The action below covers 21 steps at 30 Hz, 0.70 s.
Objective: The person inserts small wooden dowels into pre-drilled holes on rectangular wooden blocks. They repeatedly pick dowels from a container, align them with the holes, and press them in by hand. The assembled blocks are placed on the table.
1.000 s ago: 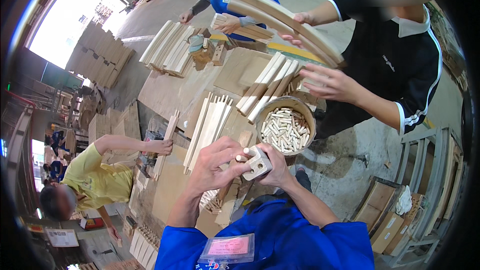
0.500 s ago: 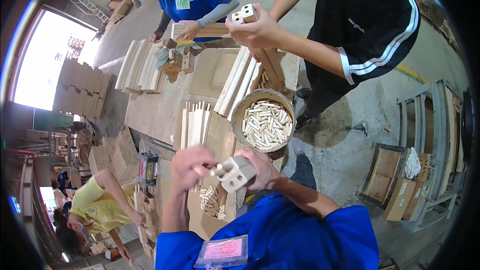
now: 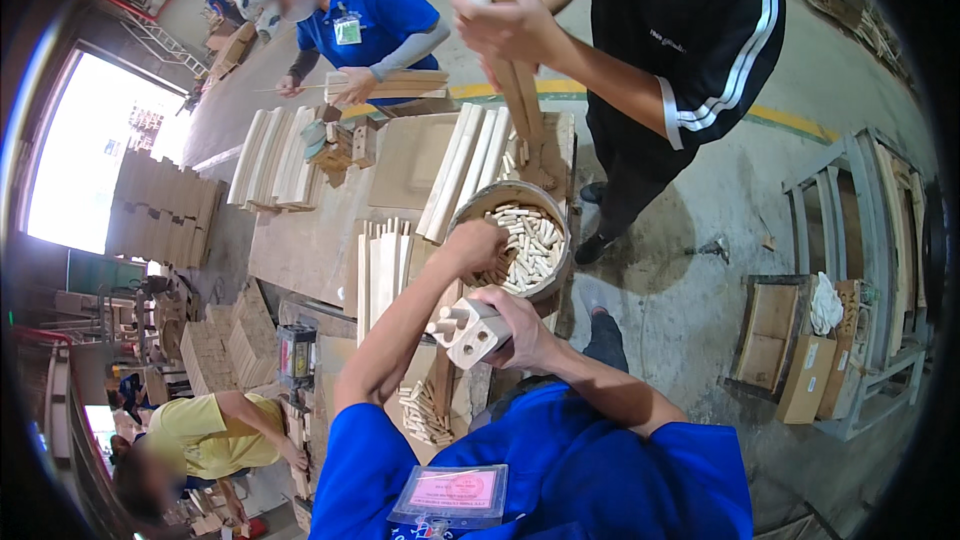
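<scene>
My left hand (image 3: 478, 244) reaches down into a round bucket (image 3: 565, 258) of short wooden dowels (image 3: 532, 245); its fingertips are hidden among them. My right hand (image 3: 518, 328) is wrapped round light wooden bars (image 3: 472, 338) held side by side, their ends facing up and to the left. Round holes show in the bars' end faces, and dowels (image 3: 446, 324) stick out of some of them. Below the bars, on the bench, lies a loose pile of dowels (image 3: 424, 414).
Wooden strips (image 3: 382, 265) lie left of the bucket, with longer bars (image 3: 462, 168) behind it on the bench (image 3: 300, 250). Across the bench a person in black (image 3: 690, 40) holds similar bars; another in blue (image 3: 375, 20) handles wood. A yellow-shirted person (image 3: 215, 435) works at left.
My left hand has left the bar ends and moved up and right into the bucket. My right hand still holds the bars. The person in blue has shifted a hand to the left.
</scene>
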Tool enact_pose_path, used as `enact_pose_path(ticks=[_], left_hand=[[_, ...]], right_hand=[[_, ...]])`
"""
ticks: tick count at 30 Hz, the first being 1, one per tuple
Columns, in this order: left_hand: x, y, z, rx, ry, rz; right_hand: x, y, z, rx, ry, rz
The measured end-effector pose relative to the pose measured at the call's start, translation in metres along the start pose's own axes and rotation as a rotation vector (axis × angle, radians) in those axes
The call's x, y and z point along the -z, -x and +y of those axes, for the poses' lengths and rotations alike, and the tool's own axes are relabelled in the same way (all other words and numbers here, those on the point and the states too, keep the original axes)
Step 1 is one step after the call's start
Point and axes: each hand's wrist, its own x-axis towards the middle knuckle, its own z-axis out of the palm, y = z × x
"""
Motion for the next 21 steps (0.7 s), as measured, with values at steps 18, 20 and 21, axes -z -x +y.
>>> enact_pose_path(ticks=[18,20,21], left_hand=[[0.086,0.237,0.148,0.341,0.762,0.931],[0.088,0.234,0.149,0.366,0.748,0.906],[0.093,0.232,0.153,0.373,0.685,0.895]], right_hand=[[-0.042,-0.004,0.001,0.045,0.202,0.077],[-0.042,-0.005,0.004,0.066,0.172,0.070],[-0.043,-0.004,0.004,0.055,0.168,0.076]])
